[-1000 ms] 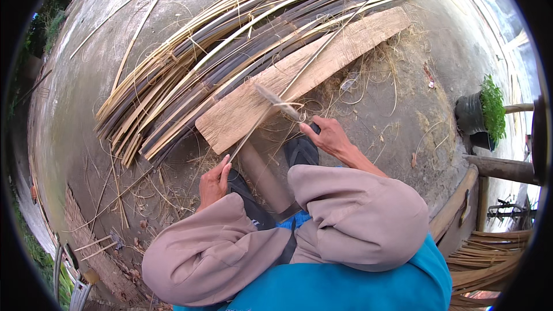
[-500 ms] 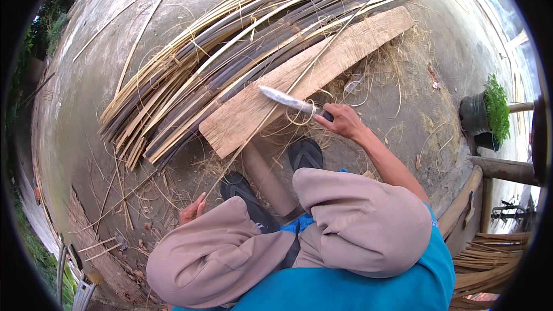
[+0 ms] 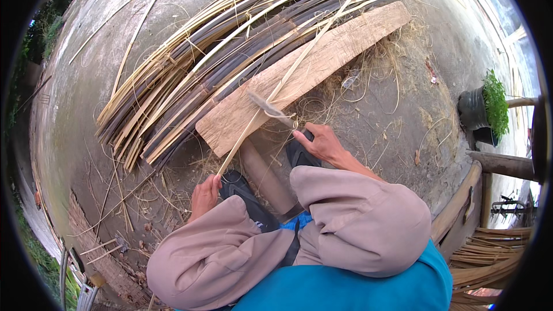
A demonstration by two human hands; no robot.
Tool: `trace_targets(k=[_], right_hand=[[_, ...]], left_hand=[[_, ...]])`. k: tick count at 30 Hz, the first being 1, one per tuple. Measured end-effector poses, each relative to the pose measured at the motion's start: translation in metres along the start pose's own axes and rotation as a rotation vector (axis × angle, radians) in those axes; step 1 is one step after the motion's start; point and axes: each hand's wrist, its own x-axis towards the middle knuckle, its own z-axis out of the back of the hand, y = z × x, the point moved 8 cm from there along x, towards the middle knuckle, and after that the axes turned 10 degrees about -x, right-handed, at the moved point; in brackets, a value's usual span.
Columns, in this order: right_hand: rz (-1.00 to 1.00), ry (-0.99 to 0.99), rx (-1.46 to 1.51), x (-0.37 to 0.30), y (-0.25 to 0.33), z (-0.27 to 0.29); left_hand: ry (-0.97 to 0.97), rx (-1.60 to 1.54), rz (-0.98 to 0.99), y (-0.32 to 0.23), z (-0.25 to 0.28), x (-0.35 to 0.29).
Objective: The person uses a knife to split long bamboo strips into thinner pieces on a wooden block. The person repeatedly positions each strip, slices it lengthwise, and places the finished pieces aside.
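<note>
My right hand (image 3: 324,143) is closed round the dark handle of a knife (image 3: 266,105), whose blade lies across a pale bamboo strip (image 3: 299,62). My left hand (image 3: 205,196) pinches the near end of that strip beside my left foot. The strip slants up and away to the right, over a flat wooden board (image 3: 345,43). A thin curl of fibre hangs by the knife's handle end. Below the board, a round wooden post (image 3: 268,179) runs back between my feet.
A big bundle of split bamboo strips (image 3: 190,69) lies just beyond the board. Thin shavings (image 3: 322,106) litter the ground. A potted green plant (image 3: 484,106) stands at the right, near a wooden frame (image 3: 501,164). More strips (image 3: 489,259) lie at the lower right.
My left hand has come forward from beside my knee, with the strip in its fingers. The knife has moved nearer and slightly left. The strip now shows its broader face.
</note>
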Motion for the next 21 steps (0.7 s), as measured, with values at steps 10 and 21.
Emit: trace_targets(k=[10,21], right_hand=[[-0.177,-0.047,-0.091,0.057,-0.046,0.047],[-0.094,-0.004,-0.243,0.068,-0.075,0.064]], left_hand=[[-0.008,0.063,-0.004,-0.006,-0.003,0.002],[-0.046,0.157,0.119,0.109,0.038,-0.087]])
